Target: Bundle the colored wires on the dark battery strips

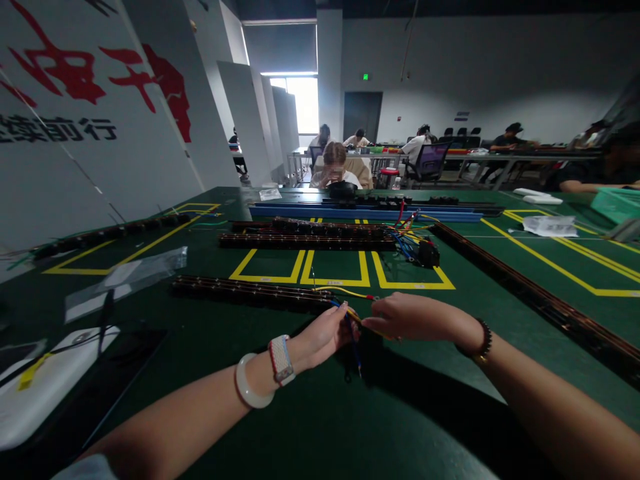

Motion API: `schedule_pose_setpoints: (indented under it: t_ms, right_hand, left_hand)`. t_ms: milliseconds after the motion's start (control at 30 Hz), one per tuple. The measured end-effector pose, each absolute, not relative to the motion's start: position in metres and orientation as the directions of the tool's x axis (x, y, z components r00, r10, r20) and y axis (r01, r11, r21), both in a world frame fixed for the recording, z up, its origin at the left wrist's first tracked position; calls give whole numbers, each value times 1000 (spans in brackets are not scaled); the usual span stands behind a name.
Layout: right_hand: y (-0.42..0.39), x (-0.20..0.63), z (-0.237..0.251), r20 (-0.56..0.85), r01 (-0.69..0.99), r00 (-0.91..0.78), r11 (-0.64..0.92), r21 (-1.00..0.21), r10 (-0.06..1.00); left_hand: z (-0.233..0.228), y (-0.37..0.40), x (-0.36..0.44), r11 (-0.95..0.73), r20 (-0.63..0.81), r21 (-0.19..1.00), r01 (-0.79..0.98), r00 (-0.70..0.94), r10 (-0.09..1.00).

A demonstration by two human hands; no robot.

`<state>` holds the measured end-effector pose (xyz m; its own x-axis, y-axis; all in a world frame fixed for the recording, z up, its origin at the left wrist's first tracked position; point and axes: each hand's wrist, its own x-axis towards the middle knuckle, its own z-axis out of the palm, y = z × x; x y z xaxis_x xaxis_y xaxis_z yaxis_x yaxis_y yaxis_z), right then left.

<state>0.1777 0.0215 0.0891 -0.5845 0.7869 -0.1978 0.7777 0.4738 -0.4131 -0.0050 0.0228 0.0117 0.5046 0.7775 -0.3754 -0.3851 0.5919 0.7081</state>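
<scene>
A long dark strip with thin copper-coloured lines (250,292) lies on the green table, wires coming out of its right end. My left hand (325,335) is closed on the wires beside that end. Below its fingers hangs a dark blue wire (357,353) with a metal tip. My right hand (415,316) is just to the right, its fingers pinched on a yellow wire (387,336) that runs over from the left hand. Another yellow wire (343,291), with a red sleeve near its end, reaches toward the right knuckles. The fingertips are partly hidden.
Similar strips (305,241) with bundled wires (407,243) lie farther back, before blue rails (370,212). Another strip (530,293) slants along the right. A plastic bag (125,280) and a white case (55,387) lie left. A person (335,167) sits opposite; others work behind.
</scene>
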Motion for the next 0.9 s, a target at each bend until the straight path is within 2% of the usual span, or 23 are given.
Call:
schedule_pose_setpoints:
  t_ms: [100,167,300,367,467,567,633,733,900]
  right_hand:
    - [18,180,89,-374,776,-609,427,-464,700]
    - [19,182,89,-361,781,-602,432,-451,712]
    - [27,189,93,-166,807,-530,434,-400,832]
    - [34,193,97,-31,802,-473,415,-430,881]
    - [47,190,102,130,708,-424,418,-569,896]
    - [58,169,104,190,504,-470,439,-744,862]
    - [65,146,102,245,386,-512,475,-791,824]
    - [75,109,94,347,391,-541,594,-703,766]
    - [91,63,72,346,562,-680,763,-321,646]
  left_hand:
    - [11,24,-5,602,-367,693,-396,524,768]
    - [8,25,-5,608,-378,688,-396,520,766]
    - [4,26,-7,601,-347,687,-409,542,765]
    - [4,25,-7,590,-317,703,-397,568,760]
    - [4,22,-7,542,-287,756,-367,559,778]
    - [3,21,-5,494,-253,800,-341,553,793]
    - [2,20,-5,483,-239,807,-339,560,793]
    - [0,20,-5,489,-234,805,-337,577,783]
    - [-3,20,-6,473,-192,813,-339,611,768]
